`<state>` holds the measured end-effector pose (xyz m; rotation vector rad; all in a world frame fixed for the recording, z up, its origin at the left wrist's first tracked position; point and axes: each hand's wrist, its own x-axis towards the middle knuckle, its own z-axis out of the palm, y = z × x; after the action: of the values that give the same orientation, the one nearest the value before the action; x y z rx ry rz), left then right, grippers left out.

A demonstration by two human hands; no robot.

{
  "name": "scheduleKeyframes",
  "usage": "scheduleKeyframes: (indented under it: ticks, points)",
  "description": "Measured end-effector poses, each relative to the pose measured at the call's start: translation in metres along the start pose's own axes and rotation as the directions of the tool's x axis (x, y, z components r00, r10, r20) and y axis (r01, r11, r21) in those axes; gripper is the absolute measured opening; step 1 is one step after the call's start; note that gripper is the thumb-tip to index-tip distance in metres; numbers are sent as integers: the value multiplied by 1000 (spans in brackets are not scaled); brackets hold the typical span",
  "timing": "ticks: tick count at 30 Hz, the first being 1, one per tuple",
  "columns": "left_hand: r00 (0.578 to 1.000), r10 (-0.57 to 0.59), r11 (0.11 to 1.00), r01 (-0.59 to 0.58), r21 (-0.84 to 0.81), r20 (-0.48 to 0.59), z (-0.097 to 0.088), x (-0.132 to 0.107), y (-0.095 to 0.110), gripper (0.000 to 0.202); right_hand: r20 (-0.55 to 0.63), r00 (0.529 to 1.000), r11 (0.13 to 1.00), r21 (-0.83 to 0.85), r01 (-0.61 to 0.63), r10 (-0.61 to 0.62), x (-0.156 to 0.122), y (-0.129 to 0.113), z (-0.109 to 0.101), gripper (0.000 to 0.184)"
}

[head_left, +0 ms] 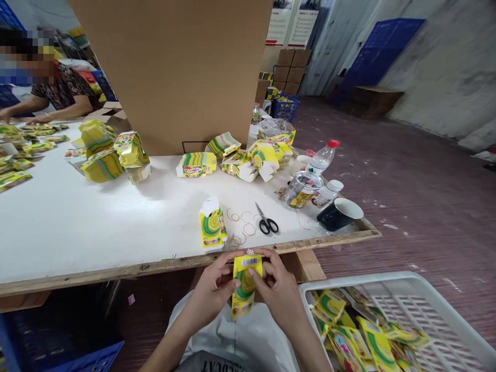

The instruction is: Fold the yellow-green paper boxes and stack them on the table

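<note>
The left hand (215,284) and the right hand (279,287) were positioned just off the near edge of the worktable (116,227), above the person's lap. One yellow pack (245,297) was located between the two hands, with its barcode end directed toward the worktable. The left thumb pressed on the left margin of the pack, and the left fingers curled toward its rear; the right thumb bore on the front face below the barcode, and the right fingers bent around the upper right edge. From where I stood, the fingertips behind the pack were hidden, so their exact contact could not be confirmed. Beyond the hands, a carton (212,227) lay on the worktable near several thin looped bands (234,241) and scissors (264,220) with black handles. A dark mug (331,217) stood near the right-hand corner. Beside the person's right arm, a white basket (445,315) contained further yellow packs (374,341). At the far left, a co-worker (72,95) in a patterned top reached over the same work surface.
</note>
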<state>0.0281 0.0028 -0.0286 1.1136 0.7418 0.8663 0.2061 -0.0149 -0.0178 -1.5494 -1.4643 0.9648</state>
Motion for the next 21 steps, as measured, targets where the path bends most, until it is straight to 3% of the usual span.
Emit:
scheduleKeyframes:
  ticks: [5, 8, 10, 13, 15, 17, 19, 21]
  points:
    - [997, -76, 991, 72, -109, -27, 4, 3, 1, 54, -93, 993, 997, 15, 71, -69, -3, 3, 3, 31]
    - [997, -59, 996, 55, -70, -53, 16, 5, -3, 51, -135, 987, 988, 120, 98, -81, -5, 7, 1, 27]
    - [998, -25, 1000, 26, 10, -55, 21, 7, -4, 48, -132, 989, 988, 123, 89, -72, -10, 12, -14, 27]
    - [982, 119, 953, -72, 294, -147, 10, 15, 1, 41, -278, 953, 968, -245, 51, -120, -25, 26, -62, 28]
    - [926, 267, 820, -73, 568, -267, -10, 23, 4, 43, -385, 901, 843, -537, -44, -198, -35, 38, -97, 36]
    - [898, 324, 688, -9, 726, -297, -29, 30, 2, 51, -428, 868, 748, -655, -106, -252, -37, 46, -114, 45]
    - [918, 298, 617, 22, 787, -260, -41, 34, -4, 59, -404, 873, 796, -605, -30, -274, -28, 48, -103, 44]
    - [940, 276, 597, -2, 802, -202, -44, 34, -13, 63, -359, 901, 907, -413, 79, -242, -8, 43, -68, 37]
